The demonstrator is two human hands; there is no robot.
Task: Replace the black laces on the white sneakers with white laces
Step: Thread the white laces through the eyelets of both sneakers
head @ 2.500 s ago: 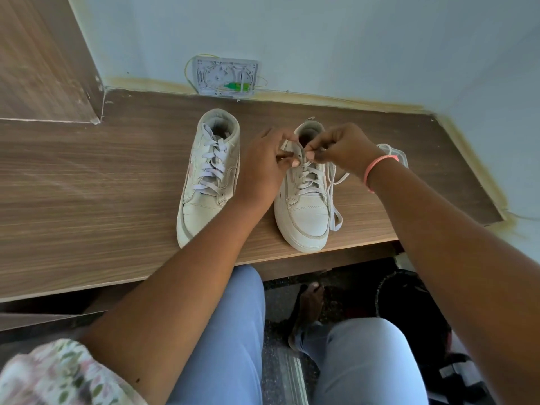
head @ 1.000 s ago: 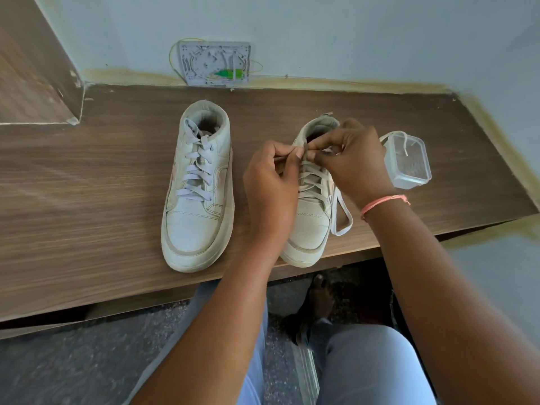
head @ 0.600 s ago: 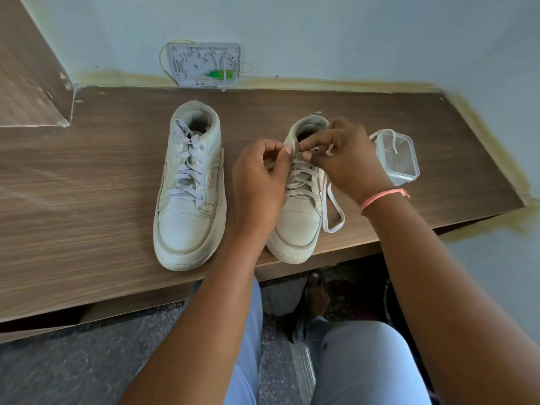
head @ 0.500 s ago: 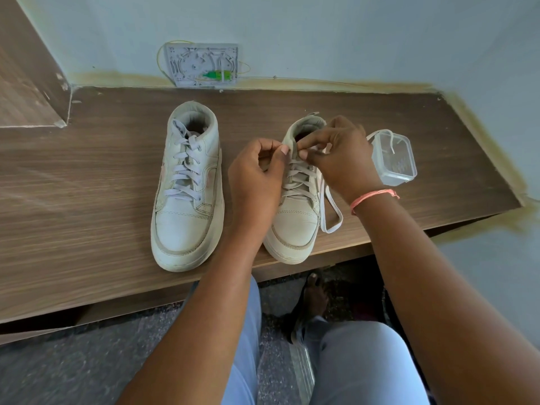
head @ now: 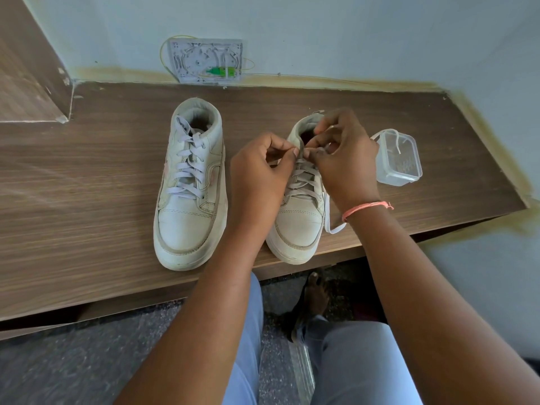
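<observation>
Both hands work at the top of the right shoe (head: 298, 220), at centre frame. The left hand (head: 260, 173) pinches the lace (head: 301, 178) between thumb and forefinger near the top eyelets; the right hand (head: 342, 159) has its fingers curled in on the same spot, apparently gripping the lace end, though the tip itself is hidden.

The likeliest slip is the end missing the eyelet or pulling back out, since the fingers crowd the hole and block sight of it. A hard tug could also drag the shoe, whose toe sits at the shelf (head: 87, 229) edge, off toward the floor. The loose loop (head: 330, 226) trailing at lower right of the shoe may snag under the wrist.

The left shoe (head: 190, 200), left of centre, is already laced white. A clear box (head: 399, 162) sits just beside the right hand, close enough to be knocked. A wall plate (head: 206, 61) is at upper centre.
</observation>
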